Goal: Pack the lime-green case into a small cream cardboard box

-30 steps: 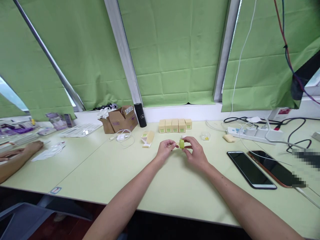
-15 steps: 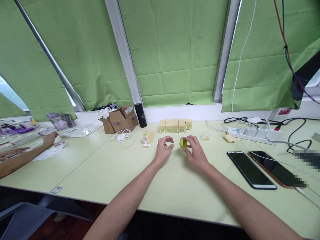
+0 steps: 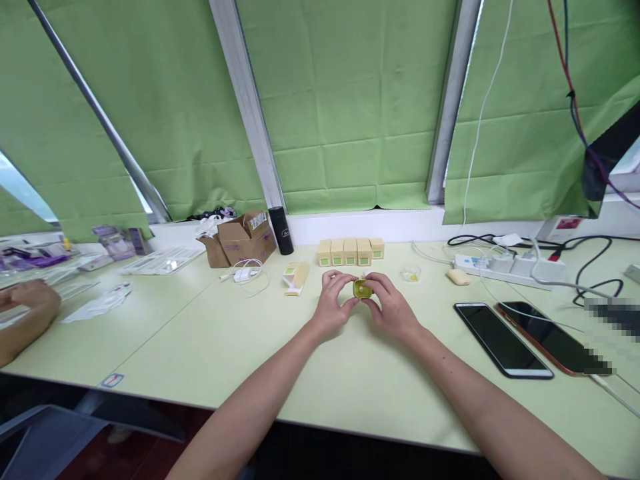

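Note:
A small olive-green, cup-like piece (image 3: 362, 289) is held above the table, its hollow side facing me. My left hand (image 3: 334, 308) pinches its left edge between fingers and thumb. On its right edge, the fingertips and thumb of my right hand (image 3: 394, 308) are closed as well. Behind my hands stands a row of several small cream boxes (image 3: 351, 252) with green squares on their fronts. An opened cream carton (image 3: 297, 277) lies left of them. To the right sits a small clear dish (image 3: 411, 273) with something yellow in it.
Two phones (image 3: 503, 340) and a power strip (image 3: 500, 268) with cables occupy the right side. A cardboard box (image 3: 245, 240), black bottle (image 3: 281, 231) and white charger (image 3: 247, 273) are at back left. Another person's hand (image 3: 35, 303) shows at far left.
My left hand has moved right and closed on the olive-green piece, which has turned its hollow side toward me. The other person's hand has drawn back to the left.

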### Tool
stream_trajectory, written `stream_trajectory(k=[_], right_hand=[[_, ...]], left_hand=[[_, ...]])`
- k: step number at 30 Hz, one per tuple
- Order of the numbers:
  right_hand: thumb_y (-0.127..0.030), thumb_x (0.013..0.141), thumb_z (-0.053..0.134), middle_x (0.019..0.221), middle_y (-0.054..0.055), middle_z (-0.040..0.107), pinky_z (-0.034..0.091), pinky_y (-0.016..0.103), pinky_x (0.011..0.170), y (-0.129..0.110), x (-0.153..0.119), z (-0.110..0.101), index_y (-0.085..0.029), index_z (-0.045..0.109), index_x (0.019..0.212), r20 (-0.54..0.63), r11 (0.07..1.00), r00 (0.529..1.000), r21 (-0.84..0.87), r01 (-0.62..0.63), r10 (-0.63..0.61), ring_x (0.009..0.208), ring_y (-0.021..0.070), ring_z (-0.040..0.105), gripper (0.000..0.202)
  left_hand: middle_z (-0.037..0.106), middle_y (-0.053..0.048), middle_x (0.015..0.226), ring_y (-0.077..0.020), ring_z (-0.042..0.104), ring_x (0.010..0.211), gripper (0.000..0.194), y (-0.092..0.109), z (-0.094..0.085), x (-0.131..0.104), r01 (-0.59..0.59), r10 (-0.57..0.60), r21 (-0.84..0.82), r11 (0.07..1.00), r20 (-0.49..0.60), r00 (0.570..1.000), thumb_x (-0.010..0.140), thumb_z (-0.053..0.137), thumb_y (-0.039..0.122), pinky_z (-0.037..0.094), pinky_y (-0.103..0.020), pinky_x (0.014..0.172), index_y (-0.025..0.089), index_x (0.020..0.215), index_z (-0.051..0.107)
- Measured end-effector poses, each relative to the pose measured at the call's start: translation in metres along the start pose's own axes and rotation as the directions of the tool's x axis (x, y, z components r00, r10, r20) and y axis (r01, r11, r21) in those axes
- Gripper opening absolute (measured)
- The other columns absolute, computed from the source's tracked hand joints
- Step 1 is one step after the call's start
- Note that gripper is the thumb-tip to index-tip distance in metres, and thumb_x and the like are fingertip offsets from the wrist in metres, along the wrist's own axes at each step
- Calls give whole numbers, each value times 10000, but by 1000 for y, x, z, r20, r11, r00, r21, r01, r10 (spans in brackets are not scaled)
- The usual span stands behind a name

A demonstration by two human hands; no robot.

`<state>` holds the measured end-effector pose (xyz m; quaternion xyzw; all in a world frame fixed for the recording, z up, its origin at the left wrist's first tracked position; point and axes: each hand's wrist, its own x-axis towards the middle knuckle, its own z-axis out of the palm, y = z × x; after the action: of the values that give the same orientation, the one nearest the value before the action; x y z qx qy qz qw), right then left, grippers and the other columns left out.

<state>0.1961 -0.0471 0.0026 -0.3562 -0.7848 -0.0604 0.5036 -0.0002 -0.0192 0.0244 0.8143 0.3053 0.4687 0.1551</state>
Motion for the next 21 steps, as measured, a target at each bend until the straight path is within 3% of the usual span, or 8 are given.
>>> stream_trajectory(k=[10, 21], right_hand=[[-113, 1007, 521, 1315, 154, 645, 639, 465, 945, 4, -2, 2, -245, 607, 1254, -26, 994, 996, -70, 88, -90, 1221, 296, 676, 293], [-115, 1021, 480, 1295, 154, 636, 644, 412, 842, 0, 0, 2, -238, 617, 1270, -21, 992, 996, -97, 82, -84, 1073, 262, 705, 310]], left_hand=[[690, -102, 1255, -303, 456, 1289, 418, 0, 0, -2, -70, 70, 38, 997, -3, 998, 893, 730, 163, 460, -538, 1122, 237, 1295, 638], [696, -101, 1227, -307, 467, 1263, 401, -3, 2, -3, -120, 123, 73, 990, -45, 991, 903, 722, 162, 479, -547, 1087, 238, 1288, 640]])
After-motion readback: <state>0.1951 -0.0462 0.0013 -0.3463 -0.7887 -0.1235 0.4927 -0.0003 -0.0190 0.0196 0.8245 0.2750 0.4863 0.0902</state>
